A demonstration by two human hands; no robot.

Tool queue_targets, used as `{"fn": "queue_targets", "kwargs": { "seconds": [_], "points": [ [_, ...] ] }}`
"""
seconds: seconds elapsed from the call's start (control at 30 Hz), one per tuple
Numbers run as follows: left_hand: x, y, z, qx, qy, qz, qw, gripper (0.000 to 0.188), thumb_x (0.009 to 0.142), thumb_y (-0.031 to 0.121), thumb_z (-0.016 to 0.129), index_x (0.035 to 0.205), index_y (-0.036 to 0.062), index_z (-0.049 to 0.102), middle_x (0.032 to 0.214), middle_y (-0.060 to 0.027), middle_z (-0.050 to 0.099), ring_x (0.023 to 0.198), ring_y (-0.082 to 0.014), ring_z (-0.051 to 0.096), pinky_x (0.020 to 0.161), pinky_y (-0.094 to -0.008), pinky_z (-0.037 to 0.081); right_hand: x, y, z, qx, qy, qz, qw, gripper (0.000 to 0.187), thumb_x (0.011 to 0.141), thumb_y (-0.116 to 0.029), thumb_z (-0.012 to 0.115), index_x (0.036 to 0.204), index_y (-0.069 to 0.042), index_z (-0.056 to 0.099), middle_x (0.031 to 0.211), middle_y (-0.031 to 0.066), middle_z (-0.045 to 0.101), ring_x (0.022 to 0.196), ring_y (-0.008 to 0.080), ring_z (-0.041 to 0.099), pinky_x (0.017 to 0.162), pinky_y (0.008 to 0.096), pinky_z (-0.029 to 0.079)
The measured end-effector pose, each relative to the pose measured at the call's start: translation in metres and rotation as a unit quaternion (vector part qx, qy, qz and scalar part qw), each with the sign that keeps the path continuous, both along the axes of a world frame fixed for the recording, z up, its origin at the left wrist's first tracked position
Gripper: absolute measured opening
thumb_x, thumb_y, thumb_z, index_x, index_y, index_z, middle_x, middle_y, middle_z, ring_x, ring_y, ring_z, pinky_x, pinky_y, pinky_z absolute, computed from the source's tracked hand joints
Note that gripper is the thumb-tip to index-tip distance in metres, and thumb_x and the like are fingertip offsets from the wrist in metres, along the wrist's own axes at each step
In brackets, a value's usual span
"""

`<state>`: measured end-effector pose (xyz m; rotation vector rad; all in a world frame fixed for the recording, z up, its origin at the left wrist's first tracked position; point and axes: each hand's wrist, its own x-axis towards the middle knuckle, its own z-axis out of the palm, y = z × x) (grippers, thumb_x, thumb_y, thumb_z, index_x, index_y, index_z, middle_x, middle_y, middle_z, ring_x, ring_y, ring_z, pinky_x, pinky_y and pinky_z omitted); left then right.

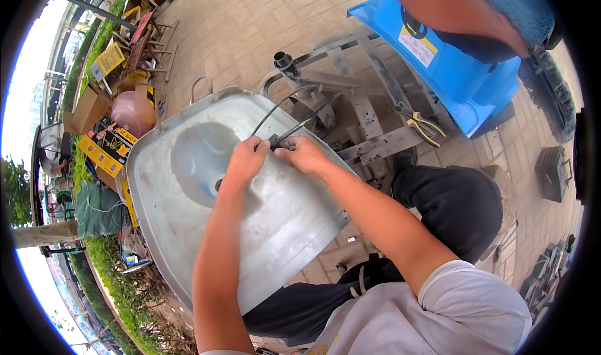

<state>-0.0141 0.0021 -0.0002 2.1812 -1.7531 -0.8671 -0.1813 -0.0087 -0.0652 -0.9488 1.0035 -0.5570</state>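
My left hand (248,161) and my right hand (307,157) meet over the large grey metal panel (285,230), fingertips closed around a black electrical cable. Between them shows a small dark piece, perhaps a connector or taped joint, too small to make out. From there the black cable (268,115) loops up toward the frame, and a strand with a yellow-green stretch (302,124) runs up to the right. The panel has a round recess (194,158) left of my hands. Right of them, pliers (426,129) with yellow-and-black handles lie at the frame's edge.
A scuffed metal frame (369,114) with an upright black tube (283,61) stands beyond the panel. A blue plastic body part (438,61) is at the far right, near a grey toolbox-like case (553,173). Cardboard boxes (103,143) and a hedge line the left.
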Motion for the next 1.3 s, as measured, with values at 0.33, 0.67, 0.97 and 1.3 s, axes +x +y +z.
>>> {"fn": "queue_targets", "kwargs": {
  "seconds": [0.33,0.67,0.97,1.3],
  "points": [
    [-0.005,0.026,-0.009,-0.221,-0.062,-0.129,0.965,0.013,0.090,0.012,0.061,0.097,0.0014,0.066,0.088,-0.0170,0.063,0.081,-0.0369,0.061,0.070,-0.0415,0.049,-0.012,0.015,0.030,0.174,-0.180,-0.137,0.958,0.035,0.090,-0.034,0.069,0.092,0.001,0.064,0.085,0.0046,0.063,0.074,0.0141,0.058,0.071,0.0313,0.050],
    [-0.027,0.019,-0.005,-0.135,-0.006,0.027,0.991,0.037,0.090,0.029,0.064,0.073,-0.0034,0.058,0.070,-0.0235,0.055,0.068,-0.0428,0.054,0.063,-0.0455,0.044,-0.013,0.015,0.017,0.021,-0.105,-0.233,0.966,0.025,0.091,-0.016,0.064,0.105,0.004,0.064,0.086,0.0053,0.063,0.072,0.0131,0.059,0.063,0.0276,0.050],
    [-0.023,-0.002,-0.011,-0.059,0.004,0.042,0.997,0.038,0.092,0.029,0.059,0.075,-0.0040,0.056,0.070,-0.0242,0.056,0.065,-0.0410,0.054,0.063,-0.0452,0.044,0.005,-0.002,-0.027,0.096,-0.177,-0.042,0.979,0.027,0.089,-0.010,0.066,0.113,0.002,0.060,0.094,0.0068,0.065,0.077,0.0128,0.061,0.069,0.0286,0.052],
    [-0.010,0.018,-0.015,-0.172,0.028,-0.076,0.982,0.016,0.089,0.015,0.063,0.090,-0.0013,0.062,0.085,-0.0167,0.063,0.079,-0.0329,0.060,0.073,-0.0397,0.048,-0.008,0.012,-0.019,-0.052,0.017,-0.026,0.998,0.028,0.090,-0.026,0.067,0.098,0.001,0.063,0.078,0.0026,0.061,0.069,0.0112,0.054,0.063,0.0293,0.044]
  ]
}}
